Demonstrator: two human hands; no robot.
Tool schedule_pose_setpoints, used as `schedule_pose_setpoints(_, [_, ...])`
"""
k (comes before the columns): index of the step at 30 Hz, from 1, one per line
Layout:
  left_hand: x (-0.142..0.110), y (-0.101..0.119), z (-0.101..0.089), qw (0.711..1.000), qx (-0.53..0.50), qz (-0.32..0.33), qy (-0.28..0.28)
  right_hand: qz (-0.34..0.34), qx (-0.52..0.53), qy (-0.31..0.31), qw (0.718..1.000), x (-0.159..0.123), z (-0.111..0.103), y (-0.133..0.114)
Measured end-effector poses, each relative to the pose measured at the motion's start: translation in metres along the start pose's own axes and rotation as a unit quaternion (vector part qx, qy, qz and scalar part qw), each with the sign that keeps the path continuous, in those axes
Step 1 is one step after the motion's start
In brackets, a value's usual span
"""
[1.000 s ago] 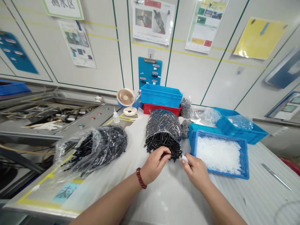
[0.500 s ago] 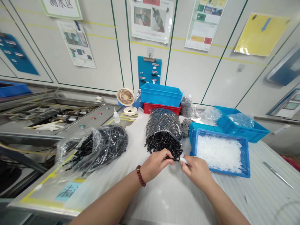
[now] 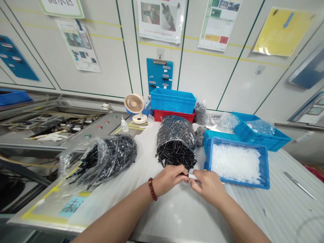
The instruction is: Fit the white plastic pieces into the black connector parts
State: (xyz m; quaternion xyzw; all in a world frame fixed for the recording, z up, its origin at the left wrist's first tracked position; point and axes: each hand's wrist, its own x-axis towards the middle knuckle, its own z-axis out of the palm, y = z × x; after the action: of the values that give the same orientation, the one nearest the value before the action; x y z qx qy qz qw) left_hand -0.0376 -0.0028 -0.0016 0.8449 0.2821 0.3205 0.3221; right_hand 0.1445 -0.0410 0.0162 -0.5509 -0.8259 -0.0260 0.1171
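Observation:
My left hand (image 3: 169, 180), with a beaded bracelet on its wrist, pinches a small black rod-shaped part (image 3: 182, 174), mostly hidden by the fingers. My right hand (image 3: 210, 187) is closed around a white pen-like tool (image 3: 192, 176) whose end meets the black part at the left fingertips. Just beyond both hands, a clear plastic bag (image 3: 176, 130) lies on its side with its mouth towards me. Many black rod-shaped parts (image 3: 174, 153) spill from it. To the right, a blue tray (image 3: 265, 168) holds a heap of small white translucent pieces (image 3: 235, 162).
A second bag of black parts (image 3: 118, 152) lies at left. Behind stand a fan (image 3: 135, 104), a dropper bottle (image 3: 124, 125), a blue bin (image 3: 173, 101) on a red bin (image 3: 162, 115), and another blue bin (image 3: 265, 140). Metal tweezers (image 3: 298, 185) lie at far right.
My right hand has moved left with the white tool, closing the gap to my left hand. The tool's end now meets the black part. The view has shifted slightly.

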Motion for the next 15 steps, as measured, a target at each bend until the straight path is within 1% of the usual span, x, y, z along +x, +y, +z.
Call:
schedule_pose_setpoints(7, [-0.0017,0.0018,0.0014,0.999,0.016,-0.035,-0.014,0.004,-0.024,0.015,1.000,0.0011,0.0058,0.0010])
schedule_pose_setpoints(15, [-0.0009,-0.0014,0.0001,0.999,-0.017,-0.030,-0.009,-0.008,0.015,0.005,1.000,0.0017,0.0017,0.0009])
